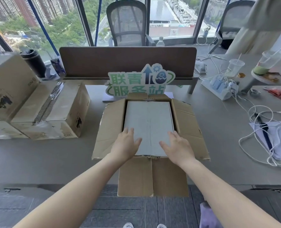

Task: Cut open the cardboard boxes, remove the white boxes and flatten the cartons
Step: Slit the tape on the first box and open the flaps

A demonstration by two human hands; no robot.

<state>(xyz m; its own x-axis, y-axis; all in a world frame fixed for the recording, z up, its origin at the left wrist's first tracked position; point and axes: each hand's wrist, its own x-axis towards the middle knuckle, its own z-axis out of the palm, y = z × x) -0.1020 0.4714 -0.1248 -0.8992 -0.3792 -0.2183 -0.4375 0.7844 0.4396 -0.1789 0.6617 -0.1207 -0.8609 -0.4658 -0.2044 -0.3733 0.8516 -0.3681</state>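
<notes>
An opened cardboard carton (188,127) stands at the desk's near edge with all its flaps spread outward; the front flap hangs over the edge. Inside lies a white box (148,119) that fills the opening. My left hand (126,143) rests flat on the white box's near left part, fingers straight and spread. My right hand (176,145) lies flat on its near right part in the same way. Neither hand curls around anything.
Taped, closed cardboard boxes (50,112) are stacked on the desk's left. A green-and-white sign (139,79) stands behind the carton against a brown divider (128,61). White cables (260,129), a power strip, papers and cups lie to the right.
</notes>
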